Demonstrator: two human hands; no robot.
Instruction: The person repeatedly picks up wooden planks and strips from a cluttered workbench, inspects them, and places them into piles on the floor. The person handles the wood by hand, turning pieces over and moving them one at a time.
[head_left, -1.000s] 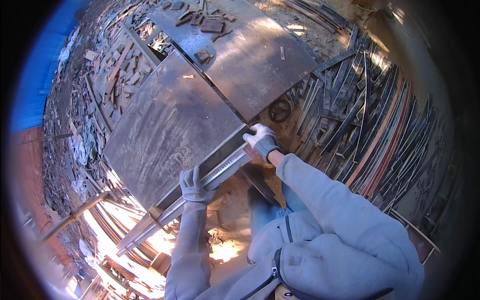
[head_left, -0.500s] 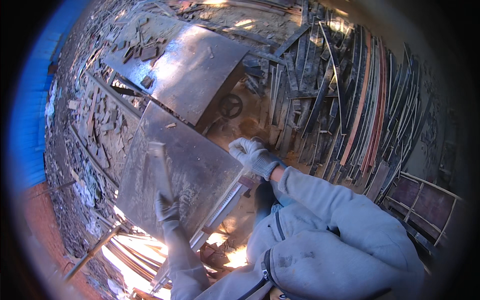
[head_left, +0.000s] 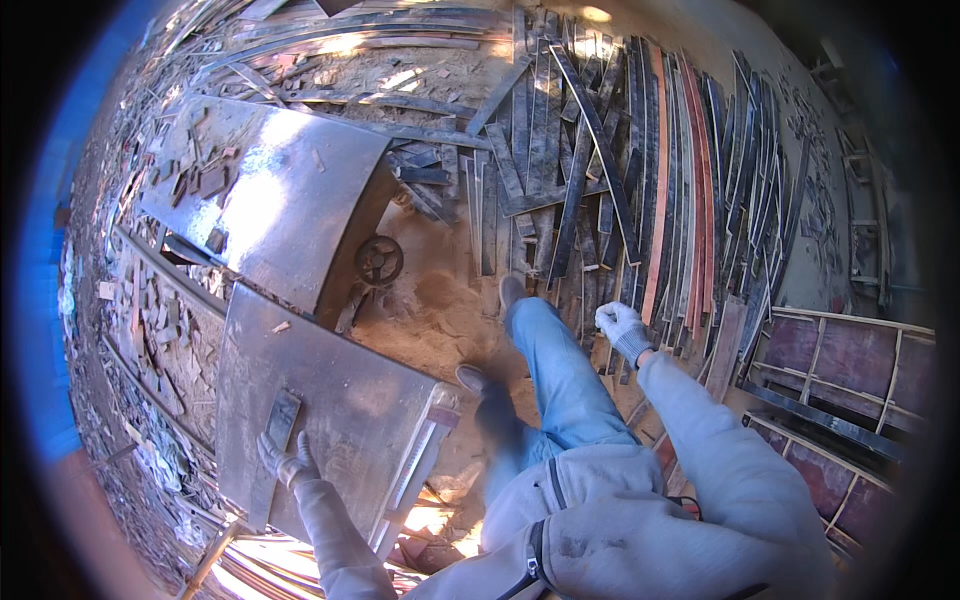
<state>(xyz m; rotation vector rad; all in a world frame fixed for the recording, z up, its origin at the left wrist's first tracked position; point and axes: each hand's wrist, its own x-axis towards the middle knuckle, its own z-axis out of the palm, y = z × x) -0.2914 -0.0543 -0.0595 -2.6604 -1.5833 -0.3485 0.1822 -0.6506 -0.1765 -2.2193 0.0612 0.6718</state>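
Note:
A short wooden board (head_left: 284,412) lies on the near metal table top (head_left: 350,400), slanting toward its front left edge. My left hand (head_left: 288,464), in a grey glove, rests at the board with thumb and fingers spread, not wrapped round it. Out to the right, my gloved right hand (head_left: 622,330) hangs in the air above the ends of the piled strips, its fingers curled in. Nothing shows sticking out of that hand.
A second metal table top (head_left: 290,200) with wood scraps stands beyond, a handwheel (head_left: 379,261) by its side. Long dark and reddish wood strips (head_left: 655,160) cover the ground at the right. Framed panels (head_left: 840,360) stand at far right. My legs (head_left: 560,370) are between table and strips.
My left hand has lowered the board onto the table and its fingers have opened. My right hand has moved away from the table edge to the right. The view has shifted rightward.

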